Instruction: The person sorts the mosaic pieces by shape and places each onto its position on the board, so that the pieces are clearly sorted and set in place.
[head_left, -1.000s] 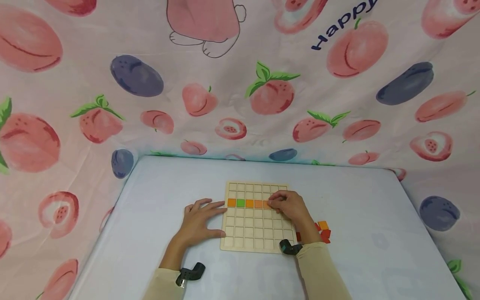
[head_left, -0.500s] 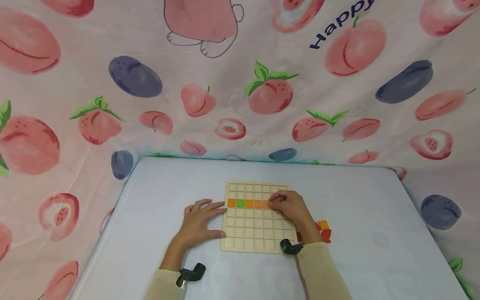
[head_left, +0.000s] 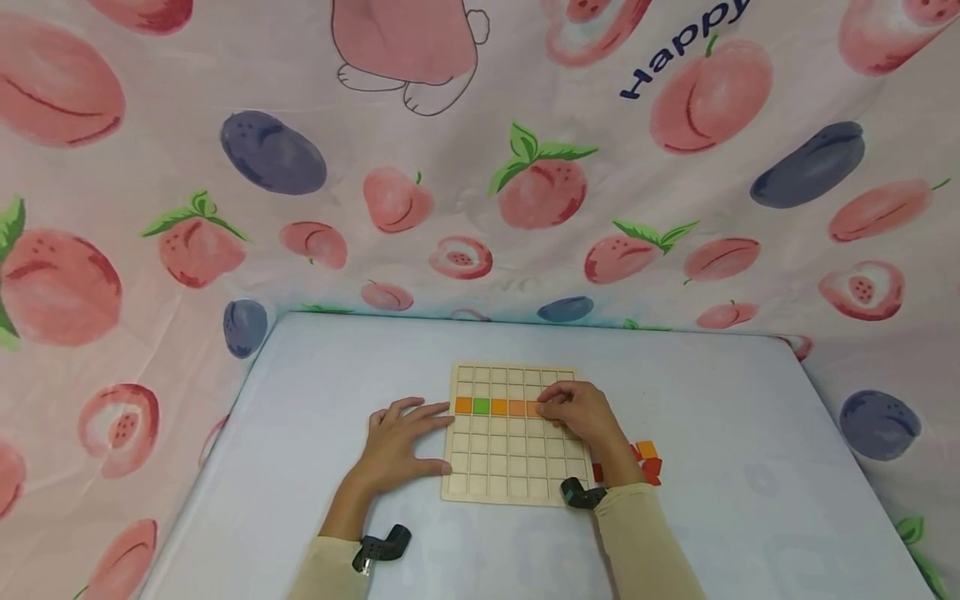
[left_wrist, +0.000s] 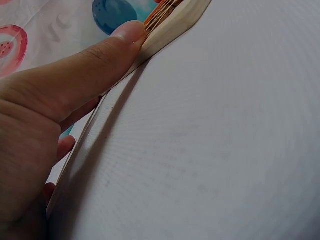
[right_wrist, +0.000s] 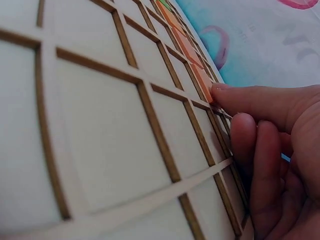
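A wooden grid board lies on the table, with one row of coloured square tiles across its upper part. From the left, the row shows an orange tile, a green tile and more orange ones. My left hand spreads along the board's left edge, its thumb touching the rim in the left wrist view. At the row's right end, my right hand pinches an orange tile with thumb and fingertips. That tile is partly hidden by the fingers in the head view.
Several loose red and orange tiles lie right of the board, partly behind the right forearm. Black wrist cameras sit on both wrists. A fruit-patterned cloth hangs behind the white table.
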